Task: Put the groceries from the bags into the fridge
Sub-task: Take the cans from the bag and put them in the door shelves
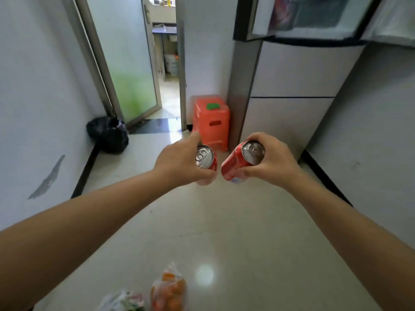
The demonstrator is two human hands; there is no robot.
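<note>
My left hand (179, 160) grips a red soda can (205, 157), silver top facing up. My right hand (275, 159) grips a second red soda can (235, 166), tilted with its top toward me. Both cans are held out at mid-height above the floor, a small gap between them. The grey fridge (292, 86) stands at the right; its upper compartment (310, 16) is open, with blurred items inside. On the floor at the bottom edge lie a clear bag of orange fruit (168, 288) and another bag with greens (123, 301).
A red plastic stool (212, 122) stands beside the fridge's left side. A black rubbish bag (109, 134) sits in the left corner by an open frosted glass door (125, 63). White walls close in on both sides of the pale tiled floor (224, 232).
</note>
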